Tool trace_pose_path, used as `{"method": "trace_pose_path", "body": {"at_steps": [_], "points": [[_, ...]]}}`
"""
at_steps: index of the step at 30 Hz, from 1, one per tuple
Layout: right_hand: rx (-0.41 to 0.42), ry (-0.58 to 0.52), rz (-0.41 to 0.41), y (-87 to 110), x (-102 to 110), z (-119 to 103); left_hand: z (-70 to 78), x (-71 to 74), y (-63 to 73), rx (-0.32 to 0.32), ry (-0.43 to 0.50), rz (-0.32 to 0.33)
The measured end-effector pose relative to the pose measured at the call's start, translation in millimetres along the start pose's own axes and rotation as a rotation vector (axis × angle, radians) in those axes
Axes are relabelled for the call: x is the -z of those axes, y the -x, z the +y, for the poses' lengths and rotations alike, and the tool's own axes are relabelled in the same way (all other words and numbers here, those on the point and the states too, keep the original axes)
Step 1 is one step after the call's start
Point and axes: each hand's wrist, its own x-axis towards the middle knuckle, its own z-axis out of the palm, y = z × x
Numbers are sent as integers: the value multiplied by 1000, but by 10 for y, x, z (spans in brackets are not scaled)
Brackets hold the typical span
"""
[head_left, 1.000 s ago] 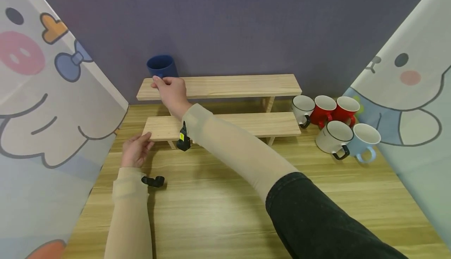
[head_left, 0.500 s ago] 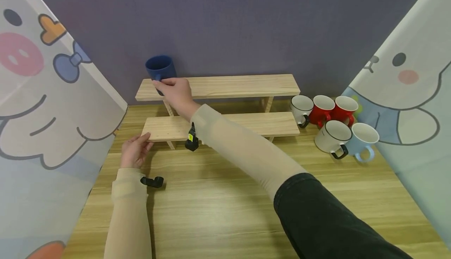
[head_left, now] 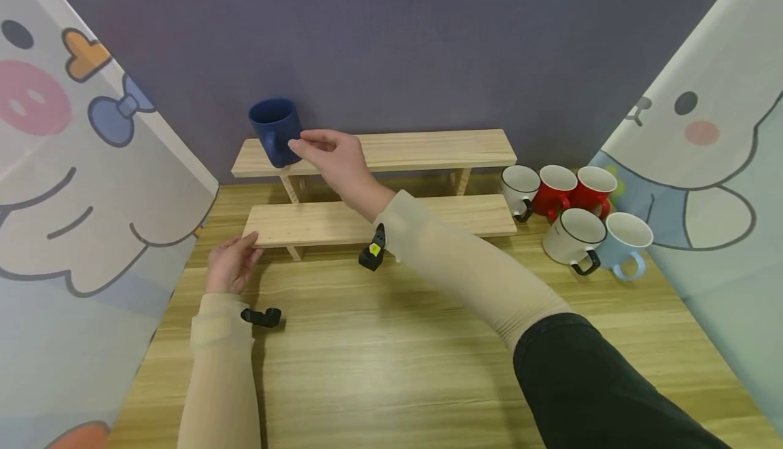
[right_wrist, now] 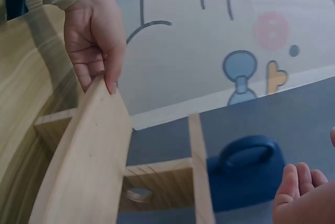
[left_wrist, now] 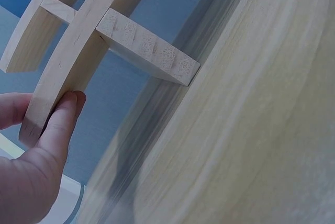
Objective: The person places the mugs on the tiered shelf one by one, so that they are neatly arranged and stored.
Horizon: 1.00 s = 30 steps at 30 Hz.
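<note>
A dark blue mug stands at the left end of the upper wooden shelf, its handle facing front. Just right of the mug is my right hand, fingers loosely extended and holding nothing; the right wrist view shows a gap between its fingertips and the mug. My left hand pinches the left end of the lower wooden shelf, thumb above and fingers beneath. In the left wrist view the same hand grips the board's end.
At right on the wooden table stand two white mugs with black handles, one by the shelf and one nearer, two red mugs and a light blue mug. Printed panels flank the table; a grey wall rises behind.
My right hand has let go of the blue mug's handle and drawn away to the right. The mug has come slightly forward on the upper shelf. My left hand keeps its grip.
</note>
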Motion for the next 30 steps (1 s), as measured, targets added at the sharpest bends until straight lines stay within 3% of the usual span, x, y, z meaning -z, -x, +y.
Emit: {"method": "trace_pose_path", "body": {"at_steps": [9, 15, 30], "points": [[105, -65, -57, 346, 390, -95, 18, -11, 37, 12, -19, 3], [126, 5, -72, 584, 743, -90, 7, -26, 40, -1, -33, 10], [93, 206, 108, 1236, 1795, 60, -3, 9, 69, -6, -20, -11]]}}
